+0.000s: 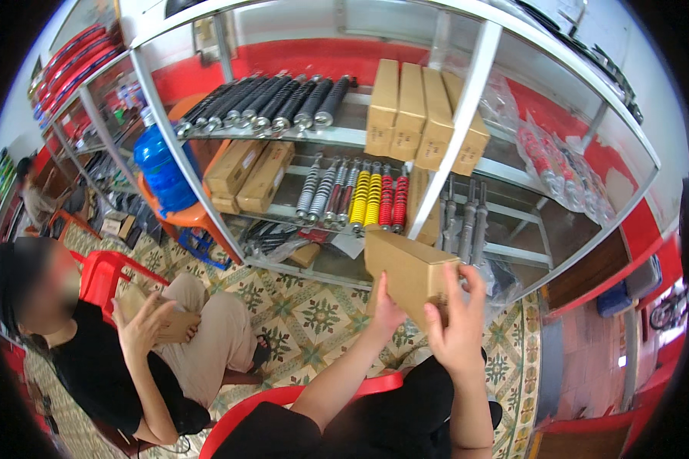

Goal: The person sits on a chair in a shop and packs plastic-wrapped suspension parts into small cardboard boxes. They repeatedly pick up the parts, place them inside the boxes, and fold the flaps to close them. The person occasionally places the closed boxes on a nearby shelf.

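Observation:
A closed brown cardboard box (406, 266) is held up in front of me, tilted, with its long side toward the left. My left hand (389, 307) grips it from below, the thumb upright against its side and the other fingers mostly hidden. At the box's right end is my right hand (455, 325), thumb at the lower part of the end and bent fingers by its upper edge. Beyond the box, on the glass shelves, lie red coil shock absorbers (393, 200) and yellow ones (366, 197).
A glass display case with a white metal frame (467, 122) spans the front, holding black shock absorbers (283, 103) and upright cardboard boxes (407, 115). At left a seated person (107, 359) holds another box (168, 321). A blue water jug (163, 164) rests on an orange stool (195, 214).

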`<state>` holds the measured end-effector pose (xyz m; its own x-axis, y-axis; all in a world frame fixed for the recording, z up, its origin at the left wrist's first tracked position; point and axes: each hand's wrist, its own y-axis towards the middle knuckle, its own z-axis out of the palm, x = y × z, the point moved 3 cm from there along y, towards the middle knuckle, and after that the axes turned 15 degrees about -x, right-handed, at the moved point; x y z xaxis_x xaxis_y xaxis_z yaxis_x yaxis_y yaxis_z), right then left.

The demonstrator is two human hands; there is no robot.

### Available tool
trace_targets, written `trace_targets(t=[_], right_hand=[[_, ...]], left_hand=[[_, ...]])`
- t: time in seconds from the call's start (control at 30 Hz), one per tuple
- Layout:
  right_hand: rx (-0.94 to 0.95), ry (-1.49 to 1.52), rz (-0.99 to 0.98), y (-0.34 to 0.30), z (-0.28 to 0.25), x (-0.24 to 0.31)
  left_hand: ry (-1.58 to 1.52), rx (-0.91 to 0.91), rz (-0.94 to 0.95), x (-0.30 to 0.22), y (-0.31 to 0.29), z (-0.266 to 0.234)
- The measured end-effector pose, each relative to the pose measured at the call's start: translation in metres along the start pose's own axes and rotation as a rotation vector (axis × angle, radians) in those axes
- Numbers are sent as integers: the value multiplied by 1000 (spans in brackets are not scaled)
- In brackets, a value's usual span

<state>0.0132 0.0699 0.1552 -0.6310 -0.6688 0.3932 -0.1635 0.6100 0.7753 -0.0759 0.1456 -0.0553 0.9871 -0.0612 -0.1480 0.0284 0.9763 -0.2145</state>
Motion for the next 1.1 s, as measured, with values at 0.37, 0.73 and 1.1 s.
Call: trace_targets(t=[0.37,0.73,1.1], right_hand=[[58,337,90,-13,-26,16],[-181,483,423,-107,-114,-25],[-252,658,937,-213,-183,-95]], left_hand=[[51,84,-222,14,-8,-26],[51,407,-430,63,-21,-42],[512,303,-268,55,-68,-3]])
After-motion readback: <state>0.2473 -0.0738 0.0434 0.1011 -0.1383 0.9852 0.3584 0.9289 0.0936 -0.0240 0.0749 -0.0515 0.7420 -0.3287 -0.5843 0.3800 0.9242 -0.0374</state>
